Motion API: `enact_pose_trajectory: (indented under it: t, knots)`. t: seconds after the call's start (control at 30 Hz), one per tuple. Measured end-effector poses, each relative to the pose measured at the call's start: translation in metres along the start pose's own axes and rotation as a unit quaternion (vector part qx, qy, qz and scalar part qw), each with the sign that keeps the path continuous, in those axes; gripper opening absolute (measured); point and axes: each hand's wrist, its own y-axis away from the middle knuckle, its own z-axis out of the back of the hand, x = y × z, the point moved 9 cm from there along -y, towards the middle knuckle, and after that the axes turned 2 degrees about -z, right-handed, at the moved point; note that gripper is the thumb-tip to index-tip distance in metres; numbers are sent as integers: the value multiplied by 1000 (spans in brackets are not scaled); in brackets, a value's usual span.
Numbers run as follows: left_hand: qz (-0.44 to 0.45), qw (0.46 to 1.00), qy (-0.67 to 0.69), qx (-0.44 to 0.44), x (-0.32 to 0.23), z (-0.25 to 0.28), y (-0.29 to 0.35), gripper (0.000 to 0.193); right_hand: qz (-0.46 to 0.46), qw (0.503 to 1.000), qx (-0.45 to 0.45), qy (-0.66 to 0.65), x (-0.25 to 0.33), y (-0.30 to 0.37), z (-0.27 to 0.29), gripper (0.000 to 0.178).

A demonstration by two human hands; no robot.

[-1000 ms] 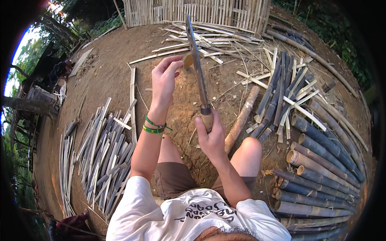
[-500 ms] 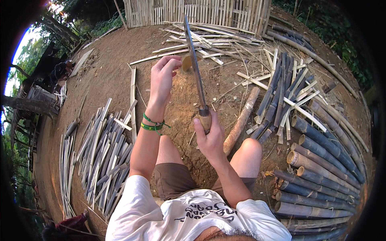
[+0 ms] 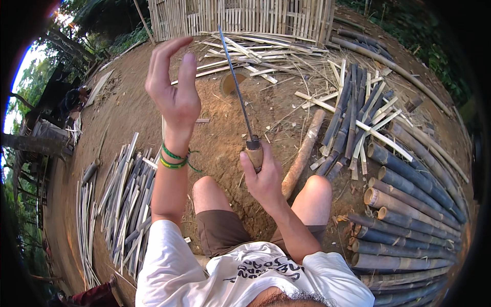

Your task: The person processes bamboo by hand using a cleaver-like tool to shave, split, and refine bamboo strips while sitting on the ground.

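Observation:
My right hand (image 3: 267, 179) is wrapped round the wooden handle of a machete (image 3: 237, 86), in front of my knees. Its long dark blade points up and away, tilted a little to the left, with the edge nearly turned toward me. Raised to the left of the blade, my left hand (image 3: 173, 87) holds nothing. Its fingers curve together, and the thumb stands apart from them. A green and yellow wristband (image 3: 174, 159) circles that wrist. On the soil behind the blade sits a round, tan-brown block (image 3: 226, 86), partly hidden by it.
Split bamboo strips (image 3: 125, 199) lie heaped at left. Dark bamboo poles (image 3: 409, 225) are stacked at right, beside more split pieces (image 3: 353, 112). A log (image 3: 303, 153) lies near my right knee. A slatted bamboo fence (image 3: 240, 20) stands ahead. Another person (image 3: 97, 294) shows at lower left.
My left hand has moved left, away from the blade, and risen closer to the camera, its fingers opening out. The machete has tilted left and turned edge-on. The person at lower left has shifted.

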Motion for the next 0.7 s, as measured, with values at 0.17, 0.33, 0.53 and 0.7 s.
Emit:
enact_pose_trajectory:
  t: [0.17,0.33,0.53,0.7]
  knots:
    - [-354,931,-14,84,-90,-43,-100,50,-25,1000,2,-3,-8,-2,5,36]
    - [-371,901,-83,208,-106,-104,-121,60,-36,999,-7,9,-3,-5,6,36]
    - [-363,866,-106,327,-69,-175,-91,71,-59,998,-1,3,-6,-12,11,36]
    - [-344,889,-44,298,-80,-167,-107,74,-30,999,-9,-31,3,-16,7,35]
